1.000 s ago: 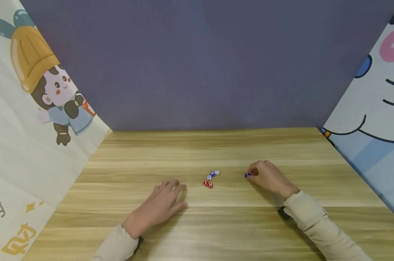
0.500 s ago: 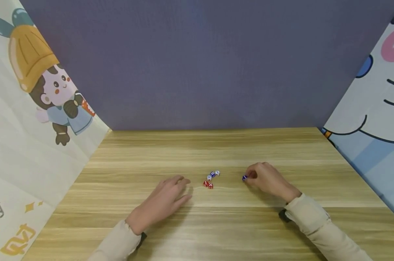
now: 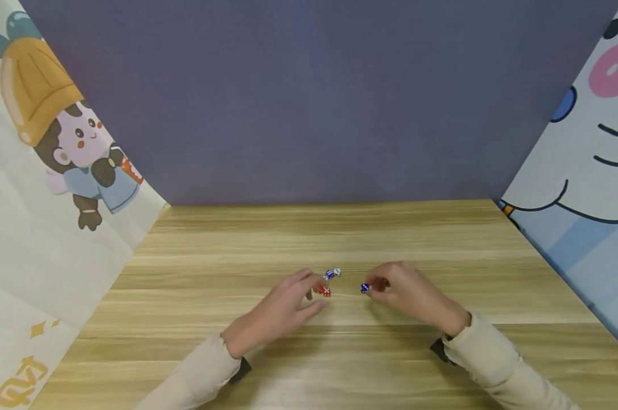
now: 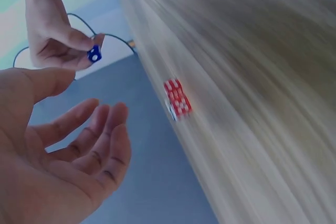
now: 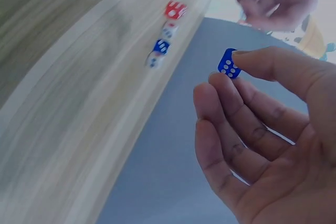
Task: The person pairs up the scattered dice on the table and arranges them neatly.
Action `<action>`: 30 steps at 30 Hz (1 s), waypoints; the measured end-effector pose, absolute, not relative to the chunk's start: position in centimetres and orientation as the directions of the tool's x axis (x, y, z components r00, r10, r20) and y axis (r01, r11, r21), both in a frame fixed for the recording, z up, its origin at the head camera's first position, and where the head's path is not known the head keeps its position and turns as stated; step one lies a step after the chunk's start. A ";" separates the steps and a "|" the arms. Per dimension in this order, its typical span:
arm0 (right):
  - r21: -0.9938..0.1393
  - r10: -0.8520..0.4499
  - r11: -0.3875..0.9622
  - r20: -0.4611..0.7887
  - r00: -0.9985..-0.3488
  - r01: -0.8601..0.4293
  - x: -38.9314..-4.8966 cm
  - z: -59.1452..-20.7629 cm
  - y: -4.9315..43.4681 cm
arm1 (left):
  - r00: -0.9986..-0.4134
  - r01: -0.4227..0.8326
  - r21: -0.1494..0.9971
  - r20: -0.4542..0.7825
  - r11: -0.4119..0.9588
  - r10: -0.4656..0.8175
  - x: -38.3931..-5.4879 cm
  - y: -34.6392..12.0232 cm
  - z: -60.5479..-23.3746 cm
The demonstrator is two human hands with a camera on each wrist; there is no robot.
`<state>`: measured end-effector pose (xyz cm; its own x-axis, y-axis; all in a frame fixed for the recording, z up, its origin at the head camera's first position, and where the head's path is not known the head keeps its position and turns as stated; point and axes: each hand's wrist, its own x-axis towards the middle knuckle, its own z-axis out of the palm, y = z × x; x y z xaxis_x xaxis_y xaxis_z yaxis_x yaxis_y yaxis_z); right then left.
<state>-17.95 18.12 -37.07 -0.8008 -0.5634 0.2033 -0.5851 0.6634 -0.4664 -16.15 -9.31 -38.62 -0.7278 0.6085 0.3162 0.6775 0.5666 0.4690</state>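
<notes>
Fingertips and thumb of the right hand [image 3: 411, 293] pinch a blue die [image 3: 365, 288], holding it up off the table [image 3: 391, 367]; white spots on it face the right wrist camera. That hand's remaining fingers curl loosely side by side. To the left, the left hand [image 3: 280, 307] has its fingers gently bent, the thumb set apart from them with a gap between. Seen from the head, its fingertips overlap part of a group of dice, but the left wrist view shows hand and dice apart.

The group lies on the table between the hands: two red dice [image 3: 326, 292] side by side at the near end, then a white die [image 5: 169, 30], a second blue die [image 3: 330, 274] and another white die [image 3: 337, 272], slanting toward the far right. From the head, the left fingers partly hide the first white die and the left red one. The pinched die is near the group, to its right.

Both arms wear pale sleeves [image 3: 201, 367]. Beyond the table's far edge stands a grey-blue wall [image 3: 319, 102]. On the left, a pale panel [image 3: 12, 239] bears a cartoon figure [image 3: 78, 136] in a yellow hat; on the right, another panel [image 3: 560, 171] shows a pink snout [image 3: 613, 69].
</notes>
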 end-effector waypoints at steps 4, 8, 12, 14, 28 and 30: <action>-0.467 -0.595 0.631 0.223 -0.772 -0.620 -17.1 -36.5 17.3 | -0.723 0.676 0.522 0.331 0.520 0.607 -16.2 -8.4 -38.5; -0.460 -0.619 0.605 0.242 -0.747 -0.650 -16.4 -36.2 16.6 | -0.700 0.694 0.539 0.347 0.478 0.624 -16.2 -7.6 -38.5; -0.430 -0.634 0.594 0.270 -0.725 -0.680 -15.9 -36.2 16.0 | -0.678 0.714 0.537 0.370 0.449 0.636 -16.0 -7.0 -38.6; -0.414 -0.640 0.589 0.285 -0.713 -0.694 -15.7 -36.2 15.7 | -0.669 0.722 0.539 0.383 0.434 0.637 -15.8 -6.9 -38.8; -0.340 -0.675 0.577 0.314 -0.668 -0.743 -14.1 -36.6 15.3 | -0.627 0.766 0.488 0.426 0.418 0.653 -14.7 -6.4 -39.4; -0.364 -0.679 0.571 0.295 -0.672 -0.736 -13.8 -36.7 15.4 | -0.631 0.761 0.486 0.404 0.429 0.662 -14.4 -6.3 -39.5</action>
<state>-13.85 15.39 -36.68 -0.6724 -0.6789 0.2949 -0.7360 0.5710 -0.3636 -14.42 -6.35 -39.45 -0.6312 0.6623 0.4037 0.7613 0.4294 0.4859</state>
